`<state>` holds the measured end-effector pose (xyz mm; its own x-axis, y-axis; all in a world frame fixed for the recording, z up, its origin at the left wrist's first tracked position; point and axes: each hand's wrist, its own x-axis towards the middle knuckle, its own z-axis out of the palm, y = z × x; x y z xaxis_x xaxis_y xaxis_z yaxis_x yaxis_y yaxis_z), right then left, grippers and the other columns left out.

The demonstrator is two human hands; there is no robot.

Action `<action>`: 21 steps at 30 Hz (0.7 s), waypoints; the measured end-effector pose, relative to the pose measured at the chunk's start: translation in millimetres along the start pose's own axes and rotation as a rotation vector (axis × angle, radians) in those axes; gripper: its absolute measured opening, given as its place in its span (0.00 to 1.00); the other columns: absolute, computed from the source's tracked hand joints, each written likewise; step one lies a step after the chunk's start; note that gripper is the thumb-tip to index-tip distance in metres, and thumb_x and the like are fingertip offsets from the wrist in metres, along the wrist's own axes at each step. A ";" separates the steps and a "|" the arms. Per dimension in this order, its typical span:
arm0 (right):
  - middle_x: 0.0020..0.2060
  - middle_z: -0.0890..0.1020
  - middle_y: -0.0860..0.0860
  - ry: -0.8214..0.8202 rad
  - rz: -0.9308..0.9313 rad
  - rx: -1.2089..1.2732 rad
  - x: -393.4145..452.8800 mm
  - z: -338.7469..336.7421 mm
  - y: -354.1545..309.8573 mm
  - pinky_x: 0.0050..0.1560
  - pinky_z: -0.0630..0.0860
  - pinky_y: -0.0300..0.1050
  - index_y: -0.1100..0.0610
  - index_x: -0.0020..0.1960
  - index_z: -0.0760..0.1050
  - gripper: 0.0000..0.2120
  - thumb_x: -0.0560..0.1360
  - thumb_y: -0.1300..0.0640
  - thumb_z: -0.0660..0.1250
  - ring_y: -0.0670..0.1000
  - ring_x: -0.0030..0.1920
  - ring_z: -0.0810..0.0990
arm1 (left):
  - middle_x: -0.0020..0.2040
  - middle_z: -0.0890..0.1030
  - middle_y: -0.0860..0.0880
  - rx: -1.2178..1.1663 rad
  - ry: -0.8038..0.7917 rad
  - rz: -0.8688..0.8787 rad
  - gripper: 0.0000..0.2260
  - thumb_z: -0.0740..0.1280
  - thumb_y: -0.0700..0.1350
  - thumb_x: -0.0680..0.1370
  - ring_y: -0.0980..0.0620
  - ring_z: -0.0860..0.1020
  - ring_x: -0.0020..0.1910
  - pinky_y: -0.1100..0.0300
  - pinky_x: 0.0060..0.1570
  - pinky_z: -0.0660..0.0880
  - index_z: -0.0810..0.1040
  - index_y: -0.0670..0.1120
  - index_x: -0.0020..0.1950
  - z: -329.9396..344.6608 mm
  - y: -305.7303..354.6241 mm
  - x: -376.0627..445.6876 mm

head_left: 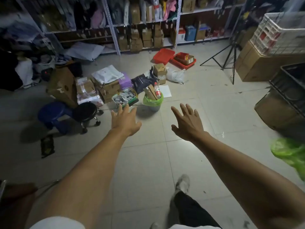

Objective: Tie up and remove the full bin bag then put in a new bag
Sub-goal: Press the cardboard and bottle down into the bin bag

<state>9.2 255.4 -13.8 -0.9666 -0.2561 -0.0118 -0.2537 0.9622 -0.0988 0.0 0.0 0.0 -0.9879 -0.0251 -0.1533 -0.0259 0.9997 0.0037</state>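
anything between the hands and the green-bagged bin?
Nothing visible. Left hand and right hand are open over bare tiled floor, and the small grey bin with the green plastic bag stands beyond them. The black wheeled stool and open cardboard boxes sit off to its left.

Dim room; one bright pool of light falls on the tiled floor (pixel 165 146) ahead, fading to dark corners. Stools (pixel 66 116) cast soft shadows leftward. Shelving (pixel 113 27) bows from wide-angle distortion, and the green bag (pixel 290 152) at right is motion-blurred.
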 end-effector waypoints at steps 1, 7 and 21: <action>0.78 0.54 0.59 -0.011 -0.004 0.005 10.8 2.8 3.1 0.74 0.54 0.63 0.47 0.78 0.48 0.37 0.76 0.40 0.62 0.63 0.77 0.51 | 0.80 0.53 0.45 0.009 -0.013 -0.005 0.32 0.60 0.61 0.76 0.40 0.48 0.79 0.36 0.73 0.51 0.57 0.54 0.78 0.3 1.2 10.1; 0.78 0.55 0.59 -0.024 -0.023 0.032 99.1 17.9 36.0 0.74 0.54 0.64 0.47 0.78 0.48 0.37 0.75 0.40 0.63 0.63 0.77 0.51 | 0.80 0.54 0.45 0.021 -0.051 -0.040 0.32 0.61 0.60 0.75 0.40 0.48 0.79 0.37 0.73 0.51 0.58 0.54 0.78 3.9 18.9 90.5; 0.78 0.55 0.57 -0.139 -0.060 0.088 288.1 39.9 84.9 0.73 0.55 0.63 0.44 0.76 0.48 0.37 0.74 0.39 0.62 0.63 0.77 0.52 | 0.80 0.56 0.45 -0.032 -0.120 -0.062 0.32 0.62 0.60 0.75 0.39 0.51 0.78 0.36 0.73 0.54 0.60 0.53 0.77 -12.3 48.7 270.8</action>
<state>-289.3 259.6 -65.3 -0.9339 -0.3286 -0.1405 -0.3002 0.9346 -0.1905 -270.7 41.8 -29.1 -0.9589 -0.0836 -0.2710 -0.0930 0.9954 0.0219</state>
